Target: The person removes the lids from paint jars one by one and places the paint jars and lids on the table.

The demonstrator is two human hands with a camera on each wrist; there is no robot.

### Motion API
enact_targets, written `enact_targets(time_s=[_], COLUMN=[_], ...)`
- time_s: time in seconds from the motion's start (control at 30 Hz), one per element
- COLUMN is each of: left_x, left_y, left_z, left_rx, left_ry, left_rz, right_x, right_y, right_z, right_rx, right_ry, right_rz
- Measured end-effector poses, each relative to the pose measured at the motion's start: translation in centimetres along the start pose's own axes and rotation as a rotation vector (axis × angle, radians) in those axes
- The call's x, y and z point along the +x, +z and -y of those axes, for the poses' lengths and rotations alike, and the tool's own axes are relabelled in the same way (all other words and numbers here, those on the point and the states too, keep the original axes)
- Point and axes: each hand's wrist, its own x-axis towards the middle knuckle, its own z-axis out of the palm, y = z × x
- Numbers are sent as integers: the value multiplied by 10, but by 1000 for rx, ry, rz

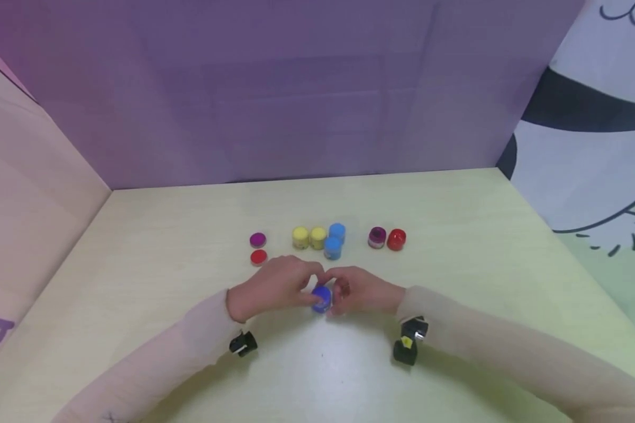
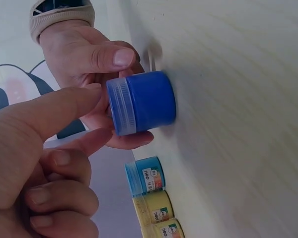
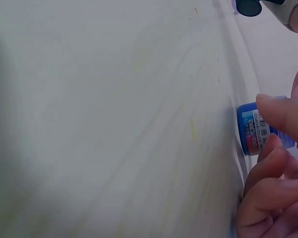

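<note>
A small dark blue paint jar with a label stands upright on the table between both hands. From the left, my left hand pinches its lid between thumb and index finger, its other fingers curled in the left wrist view. My right hand grips the jar's body from the other side, thumb and fingers around it. In the left wrist view the jar shows a ribbed, clear-edged lid. The right wrist view shows the right thumb lying across the printed label.
Beyond the hands stand two yellow jars and two light blue jars in a cluster. Right of them are an uncovered purple jar and a red jar. A purple lid and a red lid lie at left.
</note>
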Motion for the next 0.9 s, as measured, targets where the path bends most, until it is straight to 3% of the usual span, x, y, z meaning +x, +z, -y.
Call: enact_targets(time_s=[0.53, 0.9], left_x=[6, 11], left_y=[3, 3], left_z=[18, 25], left_rx=[-96, -116], left_ry=[102, 140], left_rz=[115, 149], right_x=[8, 11], right_y=[4, 6], right_z=[-4, -1], right_rx=[-30, -86], right_ry=[-80, -52], right_rz=[-18, -60])
